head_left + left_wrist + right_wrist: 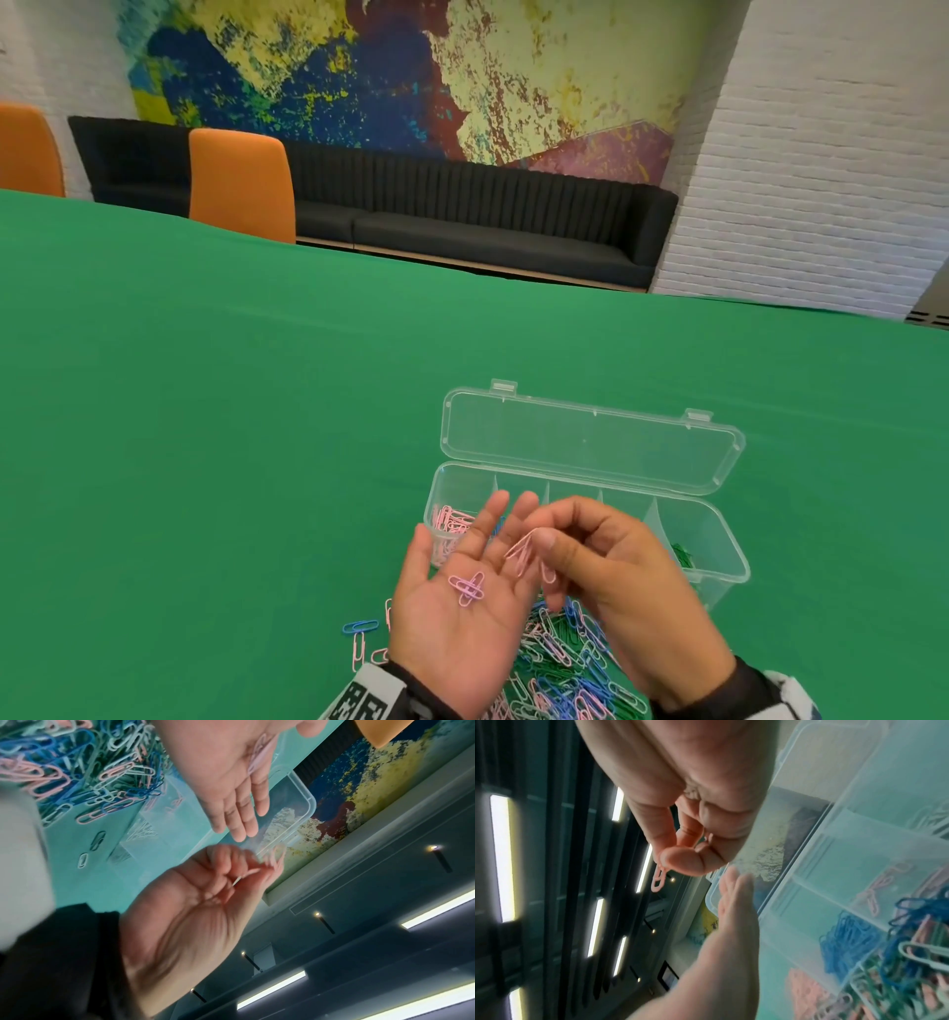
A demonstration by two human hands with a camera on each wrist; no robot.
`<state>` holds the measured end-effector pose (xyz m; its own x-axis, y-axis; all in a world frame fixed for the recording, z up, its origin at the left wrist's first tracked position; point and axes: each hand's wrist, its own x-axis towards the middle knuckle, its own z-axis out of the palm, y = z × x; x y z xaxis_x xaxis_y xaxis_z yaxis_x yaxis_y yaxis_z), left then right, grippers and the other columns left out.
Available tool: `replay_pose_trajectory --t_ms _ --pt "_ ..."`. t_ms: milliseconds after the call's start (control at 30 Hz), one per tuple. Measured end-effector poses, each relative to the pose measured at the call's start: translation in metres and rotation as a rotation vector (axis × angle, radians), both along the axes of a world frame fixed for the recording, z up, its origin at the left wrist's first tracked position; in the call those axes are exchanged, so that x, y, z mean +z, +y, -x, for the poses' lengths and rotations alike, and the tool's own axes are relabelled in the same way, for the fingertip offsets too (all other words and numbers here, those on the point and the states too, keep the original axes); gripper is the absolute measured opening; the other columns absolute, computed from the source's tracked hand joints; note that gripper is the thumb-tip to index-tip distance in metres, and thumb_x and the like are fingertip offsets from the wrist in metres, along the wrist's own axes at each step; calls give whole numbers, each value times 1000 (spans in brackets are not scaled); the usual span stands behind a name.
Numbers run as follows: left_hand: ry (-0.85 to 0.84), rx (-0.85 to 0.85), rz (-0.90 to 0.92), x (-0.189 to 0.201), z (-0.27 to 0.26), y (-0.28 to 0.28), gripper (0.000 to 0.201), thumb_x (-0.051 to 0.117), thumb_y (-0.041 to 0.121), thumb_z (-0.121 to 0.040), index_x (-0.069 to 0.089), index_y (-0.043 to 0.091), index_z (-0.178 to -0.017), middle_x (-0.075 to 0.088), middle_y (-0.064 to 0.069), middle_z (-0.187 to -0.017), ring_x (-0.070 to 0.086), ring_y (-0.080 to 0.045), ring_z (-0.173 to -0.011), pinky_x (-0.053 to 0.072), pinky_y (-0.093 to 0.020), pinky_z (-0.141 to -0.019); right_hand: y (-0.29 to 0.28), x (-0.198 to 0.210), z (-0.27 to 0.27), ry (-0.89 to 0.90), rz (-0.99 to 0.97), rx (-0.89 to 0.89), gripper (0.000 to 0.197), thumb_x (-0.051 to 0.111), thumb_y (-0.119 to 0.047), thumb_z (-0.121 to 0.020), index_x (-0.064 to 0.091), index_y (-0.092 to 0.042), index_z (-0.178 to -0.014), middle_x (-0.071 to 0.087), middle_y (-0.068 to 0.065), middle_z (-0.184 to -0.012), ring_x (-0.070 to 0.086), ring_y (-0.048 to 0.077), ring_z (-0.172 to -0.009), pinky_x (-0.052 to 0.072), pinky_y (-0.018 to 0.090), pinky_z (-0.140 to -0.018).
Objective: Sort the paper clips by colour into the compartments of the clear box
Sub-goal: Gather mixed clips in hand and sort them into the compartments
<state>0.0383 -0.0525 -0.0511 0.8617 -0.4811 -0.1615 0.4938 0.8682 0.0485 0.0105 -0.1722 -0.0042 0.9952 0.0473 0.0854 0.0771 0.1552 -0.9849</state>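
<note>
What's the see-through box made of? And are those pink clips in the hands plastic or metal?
The clear box looks like hard, glossy plastic: you see the green cloth through its walls, and its lid has moulded snap tabs. The pink paper clips on the left hand and in the right hand look like thin bent wire with a smooth pink coating, probably metal underneath, though that isn't visible.

Both hands are bare — the left hand (pixel 462 606) and the right hand (pixel 631 580) alike. Each wrist wears a black sleeve (pixel 719 691) under a white band (pixel 367 694) — the left one printed with black square code markings.
</note>
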Motion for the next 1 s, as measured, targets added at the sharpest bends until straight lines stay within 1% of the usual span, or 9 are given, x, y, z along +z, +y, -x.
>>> replay_pose_trajectory --t_ms 100,233,333,433,533,700,767,833,1000 --pt "-16 69 -25 -1 -10 8 65 40 49 -84 71 -8 -95 64 -27 -112 67 -40 -95 49 -56 -80 -19 9 -3 17 -86 -69 19 69 -11 -63 65 1 -77 52 9 -55 46 12 -44 43 19 -41" --pt "-39 236 -80 5 -23 29 42 46 40 -89 70 7 -79 61 -2 -62 60 -15 -51 54 -27 -46 -43 12 -9 -7 -60 -179 48 89 -39 -41 72 -9 -75 55 5 -58 49 11 -48 45 20 -43" --pt "-131 314 -54 6 -37 51 13 73 22 -61 63 13 -64 33 7 -42 30 -4 -34 33 -19 -33 -43 11 -14 27 -38 -217 13 69 -12 -67 67 -3 -77 53 7 -58 45 12 -48 42 19 -42" --pt "-224 266 58 3 -46 67 7 69 18 -70 66 12 -69 31 7 -43 19 -6 -40 35 -22 -37 -25 13 -29 48 61 -211 8 59 2 -81 65 -4 -79 52 3 -55 41 11 -45 37 19 -40" --pt "-143 328 -27 2 -48 71 19 79 14 -48 64 14 -61 18 9 -44 9 -5 -42 27 -19 -29 -3 17 -52 58 195 -192 10 59 -1 -86 64 -7 -80 52 -2 -53 40 9 -42 35 19 -40" --pt "-117 288 -19 9 -46 69 50 94 4 -24 67 10 -65 30 6 -41 14 -4 -37 29 -19 -28 21 19 -75 113 315 -113 6 59 -4 -88 63 -8 -89 58 2 -70 49 8 -51 45 19 -48" --pt "-54 272 -55 11 -45 67 33 88 9 -50 63 9 -71 32 6 -44 26 -6 -32 30 -19 -30 16 20 -70 95 348 -147 9 60 -6 -88 63 -11 -94 59 4 -76 52 10 -56 48 20 -52" --pt "45 290 -98 10 -44 62 14 53 20 -87 57 10 -79 38 5 -48 35 -7 -36 35 -17 -35 2 22 -58 51 328 -186 12 60 -8 -88 64 -13 -97 60 5 -79 54 10 -58 49 23 -55" --pt "72 262 -115 20 -36 54 36 36 33 -95 59 7 -86 58 -5 -66 53 -14 -59 51 -23 -49 -43 32 -8 2 133 -139 34 78 -33 -65 71 -13 -92 62 9 -77 55 15 -58 48 24 -49"
